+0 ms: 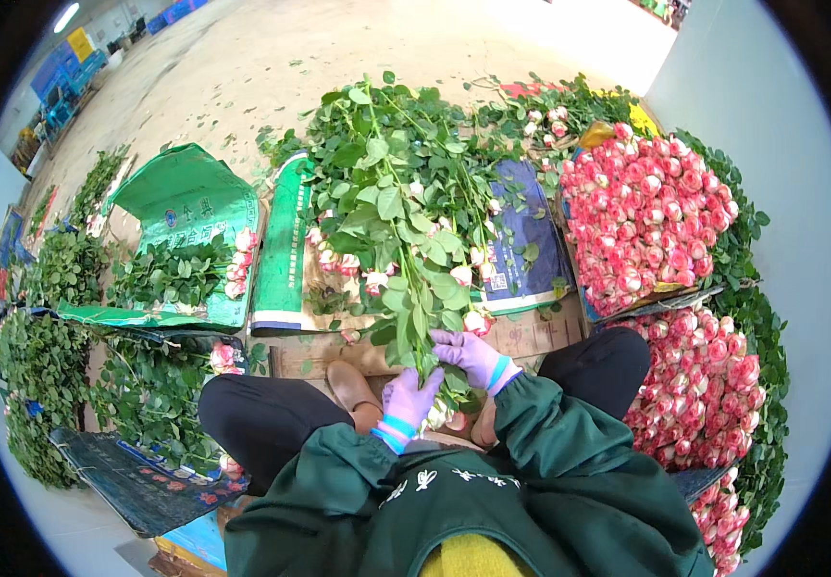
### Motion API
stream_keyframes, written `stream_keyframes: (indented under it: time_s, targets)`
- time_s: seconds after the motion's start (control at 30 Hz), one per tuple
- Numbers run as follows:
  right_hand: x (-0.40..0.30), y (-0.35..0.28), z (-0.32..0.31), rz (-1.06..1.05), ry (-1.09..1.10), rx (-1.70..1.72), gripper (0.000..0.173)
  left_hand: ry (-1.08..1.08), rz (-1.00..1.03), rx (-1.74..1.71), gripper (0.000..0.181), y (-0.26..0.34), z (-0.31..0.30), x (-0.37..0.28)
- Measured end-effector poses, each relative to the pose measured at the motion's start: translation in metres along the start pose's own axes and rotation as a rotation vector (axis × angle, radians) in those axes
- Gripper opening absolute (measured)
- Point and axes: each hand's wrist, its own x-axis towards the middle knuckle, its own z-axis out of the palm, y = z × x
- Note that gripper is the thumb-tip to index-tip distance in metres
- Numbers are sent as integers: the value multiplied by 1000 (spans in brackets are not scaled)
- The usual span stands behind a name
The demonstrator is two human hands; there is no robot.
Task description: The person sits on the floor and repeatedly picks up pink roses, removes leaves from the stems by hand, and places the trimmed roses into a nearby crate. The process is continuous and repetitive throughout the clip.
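Note:
Both my hands wear pale purple gloves with blue cuffs. My left hand [409, 404] is closed round the stem of a long leafy rose [415, 306], low down near my lap, its bloom end hidden or unclear. Just above and to the right, my right hand [467, 357] touches the same foliage, fingers bent; whether it grips a stem is unclear. White-pink rose heads [438, 416] show beneath my hands. In front lies a heap of leafy rose stems [347, 173] with several pink-and-white blooms [461, 275] pointing towards me.
Packed pink-and-white rose heads [646, 209] fill a bundle at right, with another bundle [696, 389] below it. At left, a green woven sack [184, 187] and a dark sack [148, 483] hold smaller rose piles. A wooden board [530, 332] runs before my knees. Loose leaves litter the floor.

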Motion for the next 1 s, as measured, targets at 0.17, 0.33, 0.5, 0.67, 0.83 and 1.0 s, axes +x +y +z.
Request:
stream_keyframes:
  time_s: [0.17,0.33,0.5,0.67,0.83,1.0]
  targets:
    - [-14,-28,22,22,-66,-224,45,5,111,298,27,31,-15,-5]
    - [-9,-14,41,-19,274,-271,23,-5,275,329,23,32,-17,4]
    - [-1,4,18,-260,192,-277,23,122,481,521,23,31,-19,0]
    - [-12,-1,14,-418,197,-838,23,67,382,497,26,45,-25,4]
    - [-2,9,7,-355,112,-244,27,132,401,346,26,45,-24,5]
    - [4,15,-3,-416,-2,-482,41,87,261,415,28,34,-22,4]
